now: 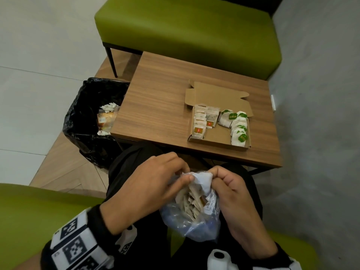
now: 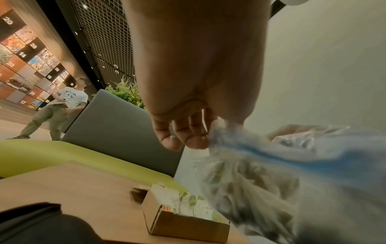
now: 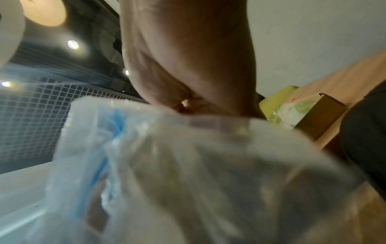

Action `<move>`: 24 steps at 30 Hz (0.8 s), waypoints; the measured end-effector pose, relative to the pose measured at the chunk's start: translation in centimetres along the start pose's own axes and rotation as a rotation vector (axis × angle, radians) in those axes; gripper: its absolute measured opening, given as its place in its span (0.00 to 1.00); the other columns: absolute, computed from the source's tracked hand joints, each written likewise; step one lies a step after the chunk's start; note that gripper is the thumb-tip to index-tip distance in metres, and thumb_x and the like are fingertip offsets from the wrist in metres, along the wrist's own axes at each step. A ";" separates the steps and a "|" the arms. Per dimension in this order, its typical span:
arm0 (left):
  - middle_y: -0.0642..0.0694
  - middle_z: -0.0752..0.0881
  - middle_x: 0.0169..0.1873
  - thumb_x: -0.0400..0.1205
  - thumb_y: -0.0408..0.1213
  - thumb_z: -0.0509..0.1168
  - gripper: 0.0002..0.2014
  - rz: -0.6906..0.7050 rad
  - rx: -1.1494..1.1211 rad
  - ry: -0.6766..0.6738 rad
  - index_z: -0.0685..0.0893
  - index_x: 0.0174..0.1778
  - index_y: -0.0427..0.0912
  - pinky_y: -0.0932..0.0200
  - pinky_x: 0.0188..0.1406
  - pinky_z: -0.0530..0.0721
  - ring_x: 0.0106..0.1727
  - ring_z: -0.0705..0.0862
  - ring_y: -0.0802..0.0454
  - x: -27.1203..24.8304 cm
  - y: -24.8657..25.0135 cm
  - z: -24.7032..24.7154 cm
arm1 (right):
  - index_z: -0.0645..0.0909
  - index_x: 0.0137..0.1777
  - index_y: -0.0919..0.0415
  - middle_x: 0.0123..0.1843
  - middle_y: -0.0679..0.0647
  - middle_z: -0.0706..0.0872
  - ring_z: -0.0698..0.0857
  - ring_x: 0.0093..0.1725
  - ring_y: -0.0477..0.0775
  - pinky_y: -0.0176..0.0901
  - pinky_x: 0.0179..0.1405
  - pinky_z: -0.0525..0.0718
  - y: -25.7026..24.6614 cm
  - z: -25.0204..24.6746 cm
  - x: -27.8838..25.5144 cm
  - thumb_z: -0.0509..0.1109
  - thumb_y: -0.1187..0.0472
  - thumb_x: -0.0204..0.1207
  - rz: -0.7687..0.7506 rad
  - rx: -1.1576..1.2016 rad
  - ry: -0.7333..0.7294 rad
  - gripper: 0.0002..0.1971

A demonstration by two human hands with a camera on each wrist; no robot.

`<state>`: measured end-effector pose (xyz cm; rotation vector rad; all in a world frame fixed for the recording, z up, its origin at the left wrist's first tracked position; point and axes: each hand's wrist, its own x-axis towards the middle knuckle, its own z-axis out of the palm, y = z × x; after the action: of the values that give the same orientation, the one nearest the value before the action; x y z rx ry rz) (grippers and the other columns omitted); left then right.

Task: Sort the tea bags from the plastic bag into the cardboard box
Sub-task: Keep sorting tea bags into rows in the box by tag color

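A clear plastic bag (image 1: 191,207) with blue tint sits in my lap, stuffed with several pale tea bags (image 1: 190,201). My left hand (image 1: 148,184) pinches the bag's left rim near the mouth. At the right rim my right hand (image 1: 231,190) grips the plastic with curled fingers. The two hands hold the mouth apart. On the wooden table (image 1: 159,106) ahead lies the open cardboard box (image 1: 218,140), red-tagged tea bags (image 1: 201,121) in its left side, green-tagged tea bags (image 1: 236,123) in its right. In the left wrist view the plastic bag (image 2: 271,165) hangs from my fingertips (image 2: 194,142), with the box (image 2: 188,226) below.
A bin lined with a black bag (image 1: 91,121) stands left of the table with wrappers inside. A green bench (image 1: 189,34) is behind the table, a grey wall (image 1: 319,114) to the right. A person (image 2: 56,107) stands far off in the left wrist view.
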<state>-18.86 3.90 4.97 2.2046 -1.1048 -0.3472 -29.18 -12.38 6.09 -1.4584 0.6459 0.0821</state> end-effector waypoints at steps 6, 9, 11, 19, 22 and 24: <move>0.54 0.81 0.33 0.84 0.52 0.50 0.17 -0.102 0.249 0.129 0.80 0.39 0.50 0.56 0.37 0.74 0.34 0.81 0.52 1.5 0.3 1.1 | 0.87 0.52 0.48 0.47 0.45 0.90 0.87 0.47 0.41 0.34 0.42 0.83 -0.1 -0.6 0.2 0.77 0.54 0.74 -0.173 -0.286 0.273 0.08; 0.50 0.80 0.27 0.83 0.46 0.58 0.14 -0.218 0.368 0.237 0.77 0.33 0.47 0.53 0.30 0.73 0.28 0.80 0.47 2.0 0.2 0.8 | 0.79 0.62 0.38 0.54 0.32 0.79 0.79 0.54 0.35 0.38 0.50 0.81 -0.1 -0.9 -0.7 0.77 0.35 0.60 -0.234 -0.604 0.331 0.28; 0.50 0.78 0.27 0.83 0.46 0.58 0.14 -0.265 0.362 0.265 0.75 0.32 0.47 0.55 0.29 0.68 0.29 0.78 0.48 2.2 0.3 0.5 | 0.77 0.62 0.35 0.51 0.30 0.78 0.79 0.51 0.34 0.50 0.54 0.84 0.1 -0.3 -1.1 0.74 0.32 0.63 -0.272 -0.784 0.310 0.27; 0.51 0.76 0.20 0.87 0.47 0.59 0.21 -0.387 -0.176 0.367 0.74 0.27 0.45 0.61 0.27 0.70 0.25 0.76 0.56 2.6 -1.3 -0.3 | 0.87 0.56 0.49 0.47 0.42 0.87 0.86 0.47 0.43 0.40 0.42 0.84 0.8 0.7 2.5 0.66 0.51 0.82 -0.302 -0.713 0.419 0.09; 0.52 0.74 0.19 0.87 0.48 0.59 0.21 -0.421 -0.209 0.453 0.74 0.27 0.45 0.60 0.24 0.69 0.22 0.73 0.56 2.4 -1.3 0.1 | 0.86 0.60 0.52 0.53 0.46 0.81 0.80 0.52 0.47 0.43 0.42 0.81 0.6 2.0 2.3 0.63 0.35 0.78 -0.416 -0.866 0.479 0.24; 0.52 0.74 0.20 0.88 0.47 0.59 0.22 -0.430 -0.235 0.496 0.74 0.27 0.45 0.55 0.25 0.70 0.22 0.72 0.57 2.4 -1.3 0.2 | 0.85 0.65 0.53 0.54 0.48 0.78 0.76 0.52 0.48 0.49 0.41 0.84 0.9 2.5 2.1 0.62 0.34 0.76 -0.468 -1.002 0.499 0.29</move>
<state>-16.71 2.52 4.11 2.1355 -0.3070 -0.0887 -26.95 -10.61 4.31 -2.6153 0.6704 -0.3903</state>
